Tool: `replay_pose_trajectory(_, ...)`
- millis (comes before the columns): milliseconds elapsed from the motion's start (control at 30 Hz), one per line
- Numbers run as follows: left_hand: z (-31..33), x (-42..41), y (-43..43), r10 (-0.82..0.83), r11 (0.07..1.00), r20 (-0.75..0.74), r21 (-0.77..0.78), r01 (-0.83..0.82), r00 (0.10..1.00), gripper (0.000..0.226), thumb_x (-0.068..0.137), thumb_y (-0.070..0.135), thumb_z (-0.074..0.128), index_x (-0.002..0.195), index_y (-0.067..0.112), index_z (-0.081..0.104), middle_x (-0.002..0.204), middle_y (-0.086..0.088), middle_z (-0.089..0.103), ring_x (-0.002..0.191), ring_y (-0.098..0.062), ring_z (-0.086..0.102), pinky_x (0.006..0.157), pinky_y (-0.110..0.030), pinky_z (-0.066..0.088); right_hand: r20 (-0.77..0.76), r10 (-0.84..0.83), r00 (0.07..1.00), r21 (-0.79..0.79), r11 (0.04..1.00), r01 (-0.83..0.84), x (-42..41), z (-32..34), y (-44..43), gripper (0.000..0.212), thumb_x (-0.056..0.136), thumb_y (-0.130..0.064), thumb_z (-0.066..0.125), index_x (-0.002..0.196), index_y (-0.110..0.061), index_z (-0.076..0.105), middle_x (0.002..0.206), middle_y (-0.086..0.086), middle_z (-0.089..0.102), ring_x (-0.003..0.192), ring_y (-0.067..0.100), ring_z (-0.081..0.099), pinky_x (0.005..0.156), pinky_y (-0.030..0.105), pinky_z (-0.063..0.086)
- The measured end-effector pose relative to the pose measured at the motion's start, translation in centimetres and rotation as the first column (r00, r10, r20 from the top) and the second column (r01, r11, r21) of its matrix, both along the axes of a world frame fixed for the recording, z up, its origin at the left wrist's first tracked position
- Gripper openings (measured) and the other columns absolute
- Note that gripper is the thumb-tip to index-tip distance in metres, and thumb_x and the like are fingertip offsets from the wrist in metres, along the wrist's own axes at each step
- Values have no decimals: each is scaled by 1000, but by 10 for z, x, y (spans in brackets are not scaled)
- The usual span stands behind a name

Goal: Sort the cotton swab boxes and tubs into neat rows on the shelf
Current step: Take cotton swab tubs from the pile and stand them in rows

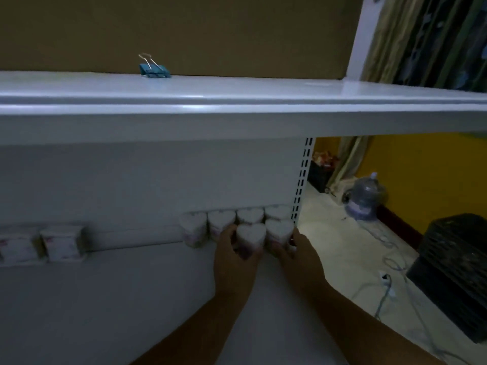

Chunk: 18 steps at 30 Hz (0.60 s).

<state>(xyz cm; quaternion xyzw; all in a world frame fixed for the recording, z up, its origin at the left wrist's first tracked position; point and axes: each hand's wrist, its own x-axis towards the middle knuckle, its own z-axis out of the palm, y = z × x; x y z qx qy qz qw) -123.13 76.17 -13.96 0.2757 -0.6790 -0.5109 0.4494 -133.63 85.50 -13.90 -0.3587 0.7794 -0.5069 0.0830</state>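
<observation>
left hand (pixel 233 255): grips front heart tub (pixel 251 239)
right hand (pixel 296 252): grips neighbouring heart tub (pixel 279 233)
back row (pixel 235 219): four tubs against shelf (pixel 105 299) wall

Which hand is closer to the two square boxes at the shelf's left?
Left. The left hand grips a heart-shaped tub right of the boxes; the right hand holds the next tub, farther right.

Landmark: slotted upright (pixel 303 180) | blue binder clip (pixel 155 70): above and left of upright, resting on top board (pixel 263 101) | clear water jug (pixel 365 197): right of upright, on floor | black woven basket (pixel 453 275): farther right of upright, lower | white cables (pixel 390 262): right of upright, on floor | patterned curtain (pixel 434 40): above and right of upright.
</observation>
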Motion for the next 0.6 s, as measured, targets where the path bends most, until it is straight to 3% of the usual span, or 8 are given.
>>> replay_pose_trajectory(67,-7,-4,-2,31,999,17,-29,-31,999,61,68,12,83,121,19,54,117,4,61,109,-9,59,91,-28,50,-35,-6,999,21,1000,7,-4,-3,-2,53,88,-47,55,134,-23,44,121,-3,58,107,13,57,88,31,46)
replay_pose_trajectory(167,-11,-6,-1,87,995,85,-61,-82,993,63,67,16,83,119,29,50,113,16,58,107,-6,57,88,-23,49,-82,-40,996,43,998,44,-8,-5,-3,53,87,-53,51,132,-27,39,107,-7,59,89,10,55,75,25,43)
replay_pose_trajectory(233,-11,-6,1,107,992,132,-87,-96,985,63,67,19,83,117,35,46,110,22,54,105,-4,55,85,-20,45,-61,-39,997,52,998,42,-11,-7,-3,55,87,-53,52,133,-25,38,108,-4,59,94,15,58,80,30,47)
replay_pose_trajectory(433,-13,-7,1,128,989,188,-91,-113,974,65,67,20,83,116,37,44,114,12,57,106,-7,55,87,-21,42,24,-47,999,-49,998,48,-10,-16,-3,59,88,-42,59,139,-21,37,133,-3,53,122,16,50,101,31,40)
replay_pose_trajectory(500,-11,-8,1,127,990,195,-80,-113,973,66,63,22,85,116,31,47,116,6,58,107,-11,56,90,-27,47,55,-7,998,-86,996,11,-10,-16,-5,60,89,-36,60,141,-16,36,137,2,50,127,20,47,107,38,38)
replay_pose_trajectory(600,-5,-8,-1,108,994,179,-45,-102,978,71,59,19,88,120,12,52,120,-6,56,110,-19,55,94,-38,48,52,-25,998,-65,997,29,-7,-10,-7,73,85,-41,63,144,-15,29,144,2,43,132,20,42,109,35,33)
